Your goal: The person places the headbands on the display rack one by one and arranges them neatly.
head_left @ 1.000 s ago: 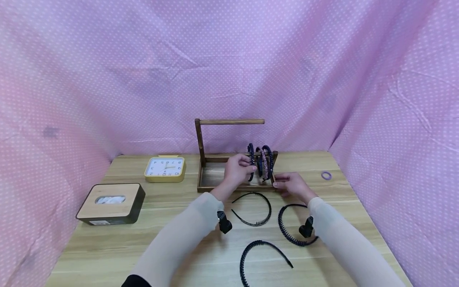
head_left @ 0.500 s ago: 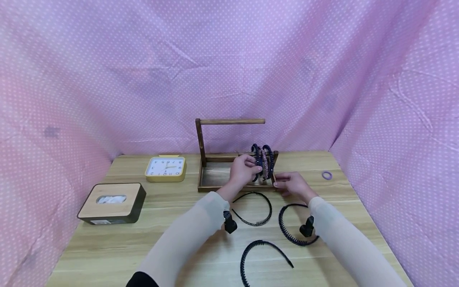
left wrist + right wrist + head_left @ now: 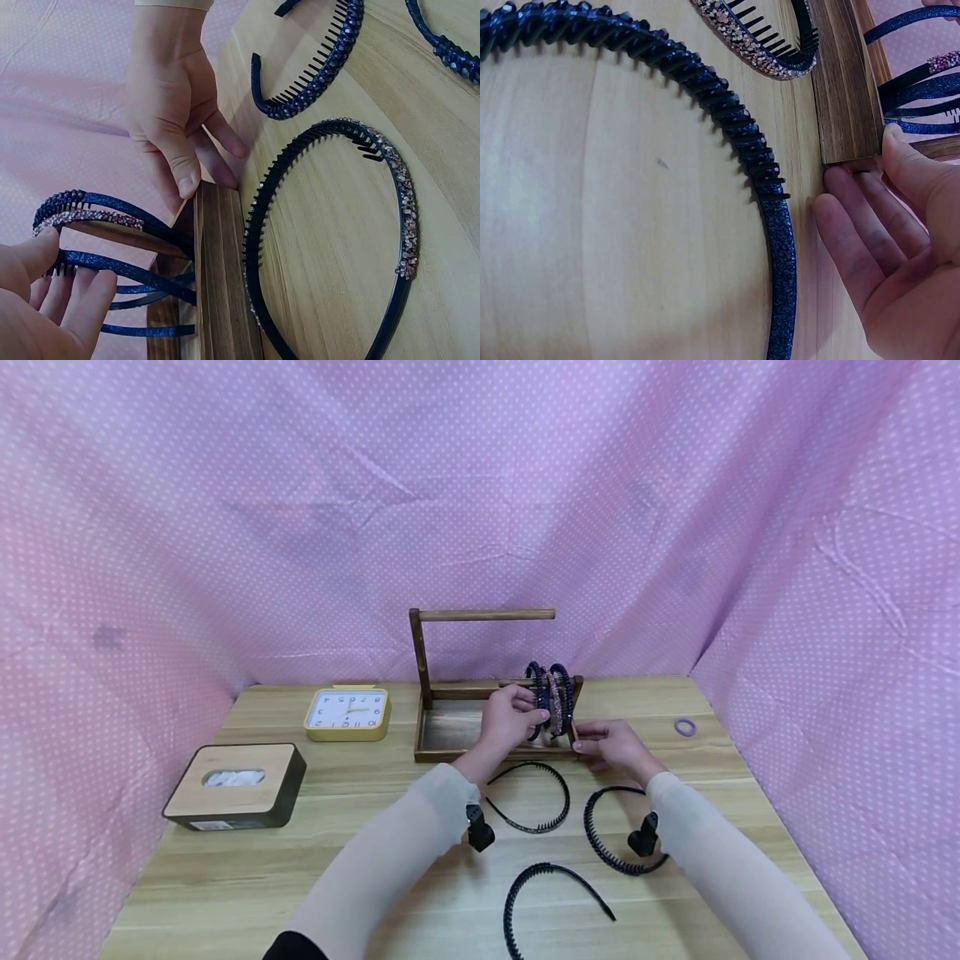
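Pink backdrop point(image 3: 480, 510) | headband point(image 3: 124, 266) arch up, long axis vertical | hands: left hand point(image 3: 504, 720) pinching it, right hand point(image 3: 615, 745) gripping rack point(image 3: 453, 755)

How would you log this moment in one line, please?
left hand: pinches headband at rack | right hand: holds rack end | table: three loose headbands, clock, tissue box

Head view bright, wrist views dimmer; soft table point(image 3: 360, 785) shadows

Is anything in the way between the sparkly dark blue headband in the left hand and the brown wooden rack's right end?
Yes: a pink-studded headband and a dark beaded headband hang between the held headband and the rack's right end.
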A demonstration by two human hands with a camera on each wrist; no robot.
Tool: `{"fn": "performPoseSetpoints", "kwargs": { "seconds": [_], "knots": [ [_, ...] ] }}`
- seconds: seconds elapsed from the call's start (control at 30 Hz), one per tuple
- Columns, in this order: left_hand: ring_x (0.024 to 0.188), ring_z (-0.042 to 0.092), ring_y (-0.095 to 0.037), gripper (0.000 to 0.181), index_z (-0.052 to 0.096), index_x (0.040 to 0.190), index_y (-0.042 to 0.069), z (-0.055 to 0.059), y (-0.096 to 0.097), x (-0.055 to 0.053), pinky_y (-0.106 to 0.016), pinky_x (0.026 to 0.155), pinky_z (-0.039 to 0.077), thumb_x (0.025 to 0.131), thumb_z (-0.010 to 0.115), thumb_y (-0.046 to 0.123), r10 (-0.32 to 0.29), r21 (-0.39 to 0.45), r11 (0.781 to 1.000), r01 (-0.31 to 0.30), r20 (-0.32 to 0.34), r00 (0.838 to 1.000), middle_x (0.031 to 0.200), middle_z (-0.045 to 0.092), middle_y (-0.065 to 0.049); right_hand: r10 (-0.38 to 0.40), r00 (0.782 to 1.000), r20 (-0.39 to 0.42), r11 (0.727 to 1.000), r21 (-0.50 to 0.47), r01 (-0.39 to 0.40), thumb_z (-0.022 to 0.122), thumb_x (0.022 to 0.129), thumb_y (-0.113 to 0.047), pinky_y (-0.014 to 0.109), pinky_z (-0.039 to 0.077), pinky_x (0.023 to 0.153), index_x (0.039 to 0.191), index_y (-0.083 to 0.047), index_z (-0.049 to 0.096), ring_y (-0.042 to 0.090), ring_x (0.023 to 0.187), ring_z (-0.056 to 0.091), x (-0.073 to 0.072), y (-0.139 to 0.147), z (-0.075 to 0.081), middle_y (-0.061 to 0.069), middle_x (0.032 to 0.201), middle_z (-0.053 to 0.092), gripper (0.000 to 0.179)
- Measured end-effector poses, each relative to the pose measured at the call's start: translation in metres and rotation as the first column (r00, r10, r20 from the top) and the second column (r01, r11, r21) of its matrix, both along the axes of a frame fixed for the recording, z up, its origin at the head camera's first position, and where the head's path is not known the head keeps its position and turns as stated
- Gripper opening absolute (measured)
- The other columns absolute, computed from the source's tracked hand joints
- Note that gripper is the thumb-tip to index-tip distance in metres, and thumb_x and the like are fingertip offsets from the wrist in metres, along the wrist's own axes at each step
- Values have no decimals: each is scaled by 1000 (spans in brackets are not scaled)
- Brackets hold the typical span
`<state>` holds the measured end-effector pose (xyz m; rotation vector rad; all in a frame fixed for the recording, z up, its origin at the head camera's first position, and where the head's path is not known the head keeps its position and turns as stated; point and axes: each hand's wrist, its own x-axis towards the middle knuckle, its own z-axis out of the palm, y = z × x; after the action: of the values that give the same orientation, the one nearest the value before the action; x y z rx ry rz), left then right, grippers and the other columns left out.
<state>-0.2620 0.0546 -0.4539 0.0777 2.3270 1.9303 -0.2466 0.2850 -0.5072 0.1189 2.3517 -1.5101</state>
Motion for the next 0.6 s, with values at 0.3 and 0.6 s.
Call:
{"fn": "performPoseSetpoints", "kwargs": {
  "seconds": [0.3, 0.6],
  "knots": [
    [87, 70, -19, 40, 71, 118, 7, 3, -11, 3, -29, 65, 60, 84, 87, 19, -46, -73, 996, 44, -20, 999, 101, 75, -5, 0, 1000, 5, 1000, 4, 0, 72, 97, -13, 41, 65, 80, 143, 1, 57, 29, 102, 73, -3, 1, -1, 22, 125, 70, 50],
    [101, 70, -24, 36, 72, 119, 9, 18, -57, 7, -39, 88, 59, 89, 83, 25, -82, -261, 964, 51, -107, 991, 108, 76, -6, 6, 1000, 6, 1000, 6, -6, 71, 98, -13, 41, 64, 82, 145, 1, 54, 30, 104, 72, -2, 3, -1, 25, 134, 65, 52]
  ]
}}
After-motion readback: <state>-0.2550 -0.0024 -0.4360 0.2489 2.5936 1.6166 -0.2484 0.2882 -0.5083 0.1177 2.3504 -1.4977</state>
